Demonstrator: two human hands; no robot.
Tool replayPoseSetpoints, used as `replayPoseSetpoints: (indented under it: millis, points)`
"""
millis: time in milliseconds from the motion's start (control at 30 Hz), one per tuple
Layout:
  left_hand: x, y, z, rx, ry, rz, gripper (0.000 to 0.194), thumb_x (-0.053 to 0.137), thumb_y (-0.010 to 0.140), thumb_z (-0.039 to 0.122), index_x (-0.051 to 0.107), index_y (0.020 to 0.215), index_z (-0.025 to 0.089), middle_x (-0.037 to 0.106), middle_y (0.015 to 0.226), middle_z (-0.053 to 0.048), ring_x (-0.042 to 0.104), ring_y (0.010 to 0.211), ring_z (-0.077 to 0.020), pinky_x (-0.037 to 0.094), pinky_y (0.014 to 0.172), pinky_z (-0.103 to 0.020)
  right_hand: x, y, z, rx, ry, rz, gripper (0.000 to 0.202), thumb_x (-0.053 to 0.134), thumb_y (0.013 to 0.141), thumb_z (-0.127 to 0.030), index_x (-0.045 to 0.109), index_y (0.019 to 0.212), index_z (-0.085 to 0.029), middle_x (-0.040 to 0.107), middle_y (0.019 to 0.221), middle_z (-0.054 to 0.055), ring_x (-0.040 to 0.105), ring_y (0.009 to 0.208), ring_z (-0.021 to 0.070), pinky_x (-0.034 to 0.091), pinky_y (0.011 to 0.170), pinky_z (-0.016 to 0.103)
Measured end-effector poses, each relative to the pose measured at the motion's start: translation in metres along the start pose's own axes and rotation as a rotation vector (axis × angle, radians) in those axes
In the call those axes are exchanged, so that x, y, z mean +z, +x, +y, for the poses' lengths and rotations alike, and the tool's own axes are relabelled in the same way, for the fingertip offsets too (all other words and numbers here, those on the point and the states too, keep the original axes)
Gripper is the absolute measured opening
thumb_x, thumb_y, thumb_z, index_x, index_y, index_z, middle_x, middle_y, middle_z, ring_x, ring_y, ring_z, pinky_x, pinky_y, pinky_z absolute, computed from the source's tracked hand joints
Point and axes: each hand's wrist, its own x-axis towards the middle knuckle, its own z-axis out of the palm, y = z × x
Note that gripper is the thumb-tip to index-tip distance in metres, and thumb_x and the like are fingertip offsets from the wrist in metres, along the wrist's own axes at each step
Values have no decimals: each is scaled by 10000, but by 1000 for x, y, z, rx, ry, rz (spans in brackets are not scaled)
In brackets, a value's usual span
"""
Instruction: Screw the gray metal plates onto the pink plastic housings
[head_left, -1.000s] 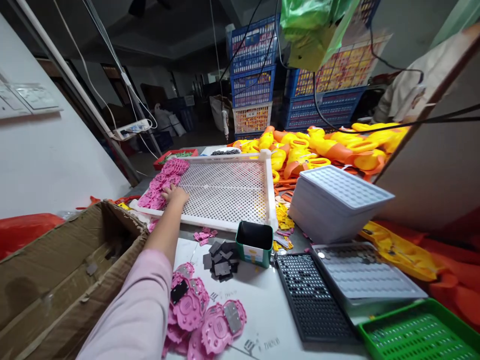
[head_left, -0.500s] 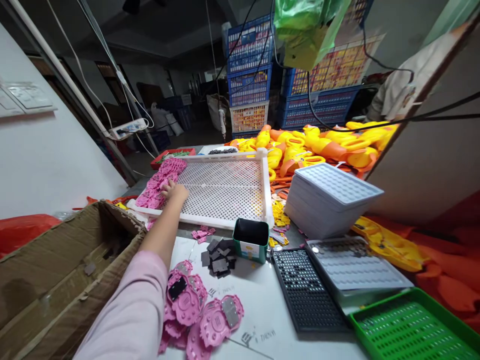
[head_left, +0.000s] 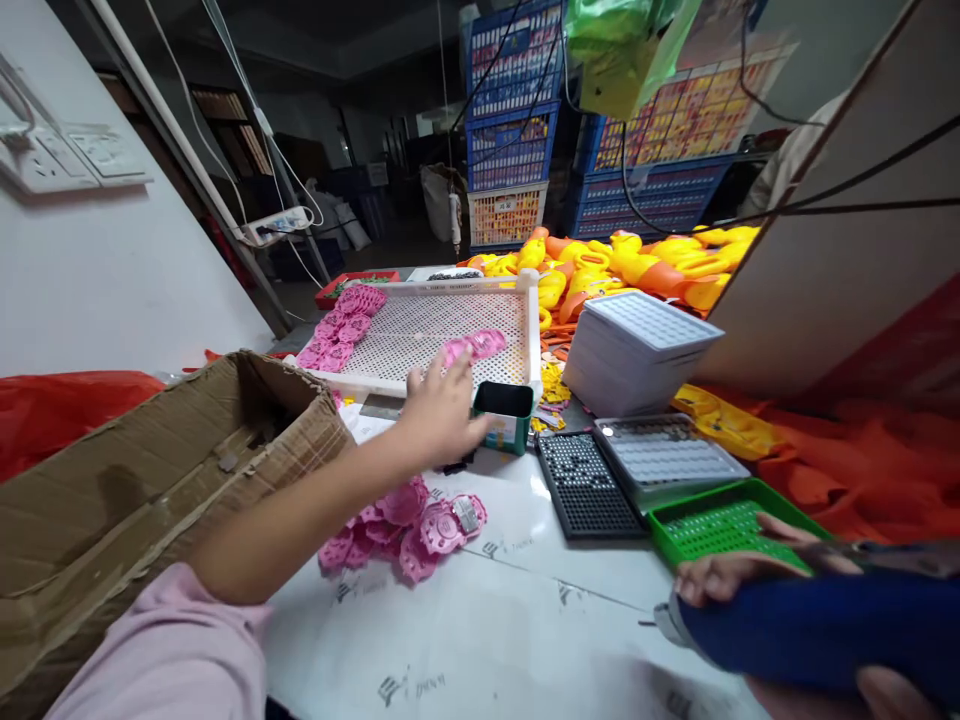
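Note:
My left hand (head_left: 441, 412) hovers with its fingers apart beside the green box (head_left: 504, 428). Just past its fingertips, a smeared pink piece (head_left: 476, 346) shows over the white mesh tray (head_left: 534, 340); whether it rests there is unclear. More pink pieces (head_left: 352, 318) lie heaped in the tray's left part, and others (head_left: 405, 530) are piled on the table below my left forearm. At the lower right, my right hand (head_left: 716, 577) is wrapped round a dark blue tool (head_left: 810, 625) with a metal tip pointing left.
An open cardboard box (head_left: 172, 500) stands at left. At right are a black perforated tray (head_left: 589, 490), a stack of white trays (head_left: 637, 350) and a green basket (head_left: 739, 520). Yellow and orange parts (head_left: 637, 265) lie behind. Cables hang above.
My left hand has moved right and nearer, away from the heaped pink pieces. A pink piece now shows over the tray's middle. My right hand with the blue tool has come into view.

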Motion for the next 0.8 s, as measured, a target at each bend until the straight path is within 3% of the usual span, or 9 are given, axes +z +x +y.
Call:
replayPoseSetpoints:
  millis: [100, 200, 300, 467, 633, 800]
  points:
    - [21, -61, 28, 233, -37, -98, 672, 496, 911, 552, 482, 1398, 90, 297, 1576, -180, 230, 1443, -432, 276, 1104, -627, 18, 4, -21, -32, 40, 40, 451, 756, 502, -616, 624, 833, -339, 583, 553, 36, 555, 523, 249, 521, 502, 449]
    - [46, -111, 49, 409, -11, -178, 673, 440, 945, 567, 488, 1399, 73, 330, 1559, -177, 272, 1427, -434, 332, 1068, -626, 26, 8, -33, -41, 99, 28, 501, 817, 437, -576, 622, 821, -320, 623, 528, 38, 564, 503, 229, 520, 471, 395]
    - [69, -142, 63, 542, 34, -245, 574, 425, 973, 525, 576, 1329, 101, 364, 1550, -128, 332, 1404, -416, 373, 1052, -589, 26, 11, -33, -41, 124, -15, 553, 838, 437, -552, 653, 897, -306, 649, 539, 44, 583, 491, 235, 527, 428, 391]
    - [93, -148, 68, 634, 45, -286, 465, 455, 984, 466, 656, 1218, 118, 403, 1535, -77, 411, 1364, -387, 412, 1021, -546, 23, 12, -30, -63, 136, -55, 519, 851, 469, -514, 694, 924, -321, 673, 550, 54, 593, 467, 260, 485, 321, 378]
    - [97, -142, 56, 660, -107, -286, 443, 486, 964, 438, 635, 1218, 107, 505, 1456, -124, 444, 1339, -391, 370, 1033, -601, 23, 12, -28, -76, 121, -36, 483, 841, 469, -564, 724, 902, -384, 661, 577, 28, 581, 492, 248, 494, 346, 388]
    - [89, -129, 37, 705, -294, -110, 235, 516, 932, 323, 703, 1011, 204, 627, 1331, -100, 511, 1284, -355, 382, 981, -581, 19, 15, -26, -97, 134, -46, 434, 851, 499, -521, 714, 898, -417, 658, 612, 16, 587, 541, 247, 510, 402, 403]
